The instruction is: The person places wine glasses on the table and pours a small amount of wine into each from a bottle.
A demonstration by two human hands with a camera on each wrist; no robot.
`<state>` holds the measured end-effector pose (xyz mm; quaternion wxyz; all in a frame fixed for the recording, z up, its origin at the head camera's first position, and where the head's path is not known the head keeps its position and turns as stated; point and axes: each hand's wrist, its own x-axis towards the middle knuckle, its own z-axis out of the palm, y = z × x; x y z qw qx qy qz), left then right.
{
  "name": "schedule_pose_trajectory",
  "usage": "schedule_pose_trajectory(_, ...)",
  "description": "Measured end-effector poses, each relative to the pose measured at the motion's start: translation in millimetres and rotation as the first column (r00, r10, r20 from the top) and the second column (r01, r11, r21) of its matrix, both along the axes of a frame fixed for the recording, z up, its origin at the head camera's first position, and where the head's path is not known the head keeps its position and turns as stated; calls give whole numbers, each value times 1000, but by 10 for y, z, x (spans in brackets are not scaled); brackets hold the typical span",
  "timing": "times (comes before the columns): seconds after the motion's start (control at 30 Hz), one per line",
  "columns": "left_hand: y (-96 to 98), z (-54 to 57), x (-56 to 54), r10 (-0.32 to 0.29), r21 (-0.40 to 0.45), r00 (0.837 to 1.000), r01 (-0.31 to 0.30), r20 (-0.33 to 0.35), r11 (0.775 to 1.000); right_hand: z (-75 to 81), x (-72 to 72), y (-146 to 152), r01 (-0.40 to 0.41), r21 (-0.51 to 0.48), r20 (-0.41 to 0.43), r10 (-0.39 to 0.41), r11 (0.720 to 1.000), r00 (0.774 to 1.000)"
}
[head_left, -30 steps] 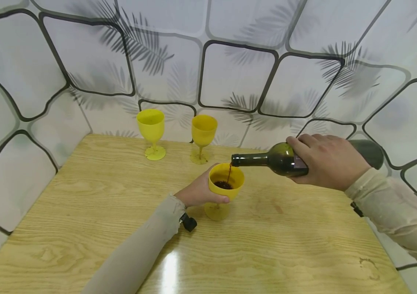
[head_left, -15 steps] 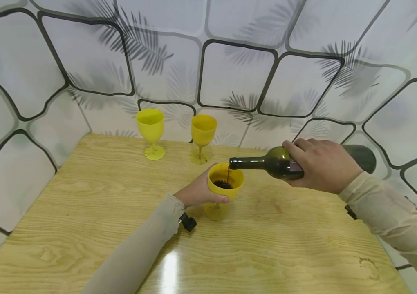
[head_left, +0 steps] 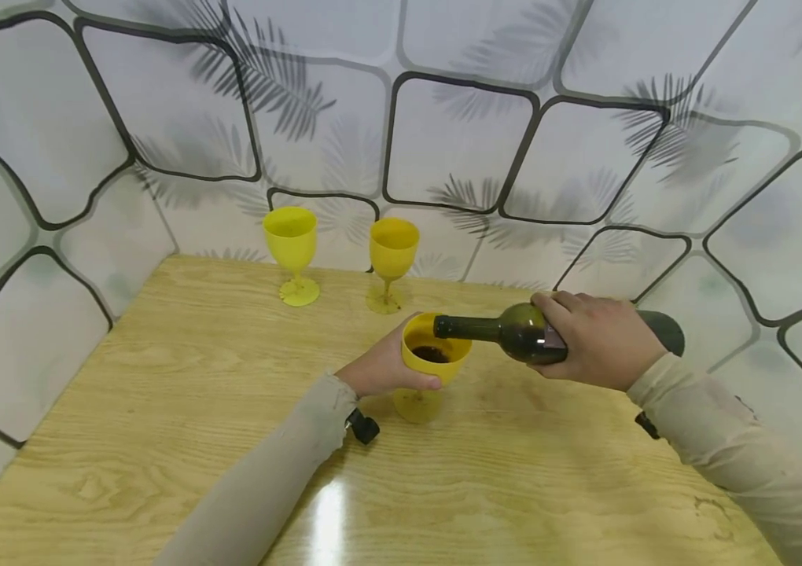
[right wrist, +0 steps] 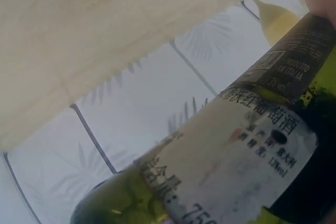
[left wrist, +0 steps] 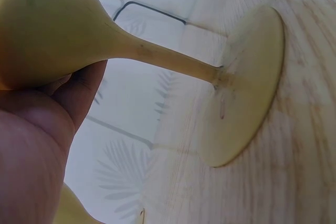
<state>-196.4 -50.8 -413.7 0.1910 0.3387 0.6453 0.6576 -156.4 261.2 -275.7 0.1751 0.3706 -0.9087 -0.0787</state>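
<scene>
My left hand [head_left: 390, 365] grips the bowl of a yellow goblet [head_left: 454, 363] with dark red liquid inside. The left wrist view shows that goblet's stem [left wrist: 168, 59] and its round foot [left wrist: 247, 98] on the wooden table. In my right hand [head_left: 595, 334] is a dark green wine bottle [head_left: 521, 332], nearly level, its neck pointing left and its mouth over the goblet's rim. No falling stream shows at the mouth. Close up in the right wrist view, the bottle's white label [right wrist: 231, 150] faces the camera.
Two more yellow goblets stand upright along the back of the table [head_left: 182, 377]: a brighter left goblet [head_left: 291, 248] and a right goblet [head_left: 394, 250]. Behind them rises a wall [head_left: 458, 141] with a stone-and-leaf pattern. A dark stain [head_left: 712, 517] marks the table's right side.
My right hand and the bottle have moved left and down, and the bottle's base has dropped. The thin red stream seen earlier no longer shows. My left hand and its goblet stay put.
</scene>
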Motion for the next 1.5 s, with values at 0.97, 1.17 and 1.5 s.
schedule_pose_trajectory(0.97,15,17,-11,12,-22,999,-13,-30,1000,-904,127,54,196,-668,132,-145,718,981)
schedule_pose_trajectory(1.17,12,18,-32,15,-28,999,-15,-33,999,-1070,113,159,178,-880,153,-91,440,984)
schedule_pose_trajectory(1.5,24,-1,-20,22,-28,998,-24,-59,999,-1307,96,145,108,-990,103,-53,92,993)
